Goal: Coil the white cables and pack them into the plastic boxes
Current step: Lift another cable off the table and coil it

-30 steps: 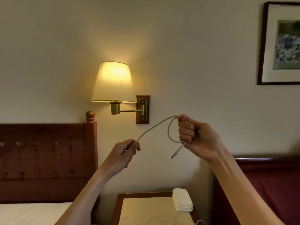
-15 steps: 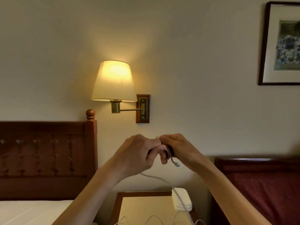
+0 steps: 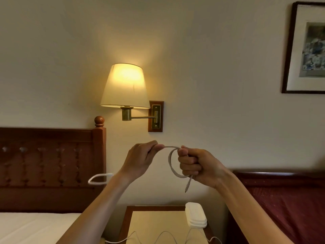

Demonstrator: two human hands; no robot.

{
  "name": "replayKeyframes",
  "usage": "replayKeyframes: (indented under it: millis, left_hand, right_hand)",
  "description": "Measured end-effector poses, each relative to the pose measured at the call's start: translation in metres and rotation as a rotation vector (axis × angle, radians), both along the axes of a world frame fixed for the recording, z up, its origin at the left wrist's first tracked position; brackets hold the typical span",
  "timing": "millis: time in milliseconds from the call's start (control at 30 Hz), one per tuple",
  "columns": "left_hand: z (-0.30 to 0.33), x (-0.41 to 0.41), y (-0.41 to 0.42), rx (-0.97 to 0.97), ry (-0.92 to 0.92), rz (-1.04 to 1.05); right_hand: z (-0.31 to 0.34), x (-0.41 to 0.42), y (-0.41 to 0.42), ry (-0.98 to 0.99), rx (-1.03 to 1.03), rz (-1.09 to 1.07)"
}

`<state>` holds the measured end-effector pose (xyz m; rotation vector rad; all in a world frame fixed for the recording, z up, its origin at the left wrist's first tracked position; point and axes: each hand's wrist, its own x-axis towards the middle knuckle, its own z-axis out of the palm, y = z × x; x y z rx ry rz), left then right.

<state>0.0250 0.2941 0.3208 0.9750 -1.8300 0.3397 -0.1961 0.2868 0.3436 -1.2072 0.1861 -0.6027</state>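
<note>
- White cable (image 3: 171,164), thin, round and matte, is held up in front of the wall, above the tabletop (image 3: 158,224); one loop is formed beside the right hand (image 3: 197,164), and its plug end hangs just below that hand.
- The coil is gripped in the curled fingers of the right hand; the strand is pinched at the top by the left hand (image 3: 140,159), and a blurred loop of it is seen by the left wrist.
- No writing or brand can be read anywhere.
- Plastic boxes (image 3: 195,215), white, rounded and stacked, are seen at the far right of the wooden-edged tabletop; more white cable (image 3: 163,238) lies in waves at its near edge.
- Half a second ago the hands were pressed together; now they are drawn apart, with the loop open between them.
</note>
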Motion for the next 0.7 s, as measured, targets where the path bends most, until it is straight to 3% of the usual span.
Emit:
replayKeyframes:
  millis: [200,333,433,500,700]
  left_hand:
    - [-0.046,0.04,-0.014,0.063,0.04,0.007]
    - [-0.079,0.04,0.0,0.296,0.001,0.088]
    - [-0.07,0.004,0.026,0.507,-0.341,0.113]
    - [-0.055,-0.02,0.041,0.431,-0.504,0.077]
    - [-0.015,-0.031,0.05,-0.054,-0.408,0.093]
  right_hand:
    - [0.009,-0.012,-0.001,-0.197,0.173,-0.13]
    - [0.005,-0.014,-0.009,-0.224,0.165,-0.194]
    - [-0.003,-0.001,-0.006,-0.09,-0.076,-0.361]
    - [-0.009,0.009,-0.002,0.031,-0.329,-0.489]
    - [-0.023,0.018,0.007,0.34,-0.875,-0.651]
